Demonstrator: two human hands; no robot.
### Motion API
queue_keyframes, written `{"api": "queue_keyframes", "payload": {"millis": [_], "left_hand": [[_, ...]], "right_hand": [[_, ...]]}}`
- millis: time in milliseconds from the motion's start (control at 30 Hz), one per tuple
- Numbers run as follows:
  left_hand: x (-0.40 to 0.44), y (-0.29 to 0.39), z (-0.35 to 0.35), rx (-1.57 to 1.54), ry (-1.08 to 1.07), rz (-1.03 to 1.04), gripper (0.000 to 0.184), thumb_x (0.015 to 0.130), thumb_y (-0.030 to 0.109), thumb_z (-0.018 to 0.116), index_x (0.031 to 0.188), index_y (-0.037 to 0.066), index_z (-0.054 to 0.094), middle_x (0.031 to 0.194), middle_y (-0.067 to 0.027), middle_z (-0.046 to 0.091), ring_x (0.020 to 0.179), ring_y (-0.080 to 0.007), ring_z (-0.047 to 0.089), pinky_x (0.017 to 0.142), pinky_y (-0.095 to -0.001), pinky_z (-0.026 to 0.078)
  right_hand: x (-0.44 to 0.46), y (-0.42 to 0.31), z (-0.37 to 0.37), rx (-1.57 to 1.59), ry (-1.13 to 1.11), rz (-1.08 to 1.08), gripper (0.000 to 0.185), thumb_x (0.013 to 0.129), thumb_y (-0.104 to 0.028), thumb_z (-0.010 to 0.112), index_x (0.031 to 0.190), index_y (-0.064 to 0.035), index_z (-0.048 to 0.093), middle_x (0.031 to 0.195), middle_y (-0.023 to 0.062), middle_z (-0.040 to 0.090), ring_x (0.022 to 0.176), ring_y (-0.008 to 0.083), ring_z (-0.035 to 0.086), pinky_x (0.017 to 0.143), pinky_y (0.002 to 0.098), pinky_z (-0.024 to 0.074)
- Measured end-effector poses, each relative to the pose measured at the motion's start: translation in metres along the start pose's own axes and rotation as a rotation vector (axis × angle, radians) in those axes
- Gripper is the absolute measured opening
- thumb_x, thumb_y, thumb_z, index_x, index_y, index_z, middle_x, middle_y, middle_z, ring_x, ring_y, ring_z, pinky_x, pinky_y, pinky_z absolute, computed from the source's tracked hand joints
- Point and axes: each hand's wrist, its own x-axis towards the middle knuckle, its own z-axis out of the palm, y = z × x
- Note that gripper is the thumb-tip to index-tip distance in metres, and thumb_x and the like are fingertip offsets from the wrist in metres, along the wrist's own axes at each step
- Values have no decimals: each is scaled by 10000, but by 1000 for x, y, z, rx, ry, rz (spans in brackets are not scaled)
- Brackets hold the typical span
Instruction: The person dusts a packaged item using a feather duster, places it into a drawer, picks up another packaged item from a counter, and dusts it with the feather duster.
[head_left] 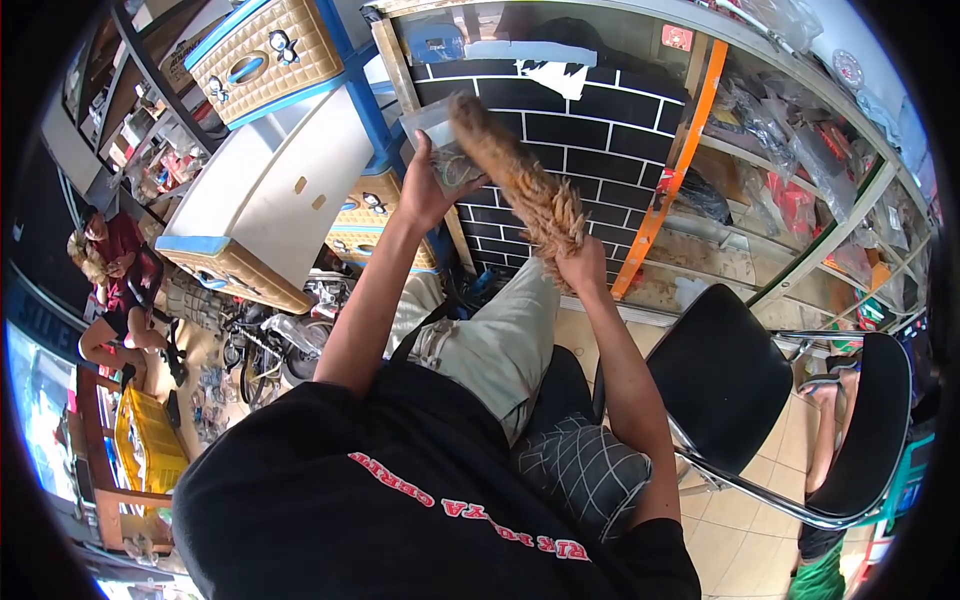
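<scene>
My left hand (432, 190) holds up a clear plastic packet (455, 168), thumb along one side and fingers beneath. Something thin and pale shows inside it, too unclear to name. In my right hand (582, 266) is a brown feather duster (520, 180), gripped at its lower end. Its shaggy length slants up to the left, and the far tip is beside the packet's upper right; whether they touch, I cannot tell. The duster's handle is hidden by my fingers.
A glass display cabinet (715, 130) with bagged goods stands ahead and right. Black chairs (720, 380) are at my right, a patterned cushion (585, 475) by my elbow. Drawers (235, 275) and a yellow crate (150, 440) lie left. A seated person (120, 270) is far left.
</scene>
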Motion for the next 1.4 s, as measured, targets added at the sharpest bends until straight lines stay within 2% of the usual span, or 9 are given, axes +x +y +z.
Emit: {"api": "queue_keyframes", "payload": {"millis": [333,433,600,700,967,1100,1200,1267,1400], "left_hand": [[0,3,1,-163,24,154,651,912,564,245,1355,91,304,1348,-176,377,1264,-315,350,1054,-526,245],[6,7,-9,-316,-245,154,620,937,526,204,1361,80,282,1347,-186,367,1258,-327,355,1055,-514,251],[2,7,-5,-294,69,173,629,935,543,161,1359,100,300,1324,-139,413,1243,-307,376,1030,-474,298],[-5,9,0,-382,-220,157,639,934,539,117,1371,100,277,1340,-146,400,1251,-311,367,1033,-466,297],[-1,12,1,-319,72,238,622,939,527,130,1359,101,298,1346,-134,394,1263,-308,353,1050,-477,273],[0,14,-6,-441,-249,221,613,947,499,128,1407,102,208,1390,-145,339,1287,-324,306,1076,-481,214],[-1,17,-1,-286,143,280,681,920,556,88,1401,91,217,1368,-146,378,1255,-329,350,1062,-480,243],[-1,19,-4,-483,-222,223,671,926,544,86,1395,87,232,1377,-145,366,1255,-324,354,1055,-477,260],[3,18,-21,-466,-259,228,615,944,501,106,1407,112,219,1404,-144,323,1282,-328,322,1064,-486,231]], "right_hand": [[1,3,14,13,-110,-94,260,712,-234,644,863,-23,637,800,231,610,821,396,580,694,423,491],[-1,0,6,65,-204,-191,261,714,-230,637,859,-13,635,806,232,613,828,390,585,698,414,496],[3,8,7,72,-73,-82,259,710,-224,642,827,6,637,760,226,616,784,385,601,653,417,500],[6,8,-1,26,-120,-185,284,702,-247,655,818,12,636,739,225,612,765,394,596,631,407,498],[7,17,-3,5,-23,-174,301,690,-257,680,763,32,633,723,243,603,732,391,600,617,412,496],[7,24,3,-41,-35,-116,311,678,-286,689,770,6,642,732,229,611,738,398,597,637,433,491],[8,22,-1,-6,-31,-101,343,662,-329,702,785,-14,648,756,222,619,753,400,598,656,444,491],[8,23,0,-4,-29,-145,347,655,-328,707,788,-13,648,758,222,619,756,402,598,659,443,491],[4,21,6,-79,-18,-105,263,677,-225,684,748,22,632,720,233,608,756,400,596,635,421,495]]}}
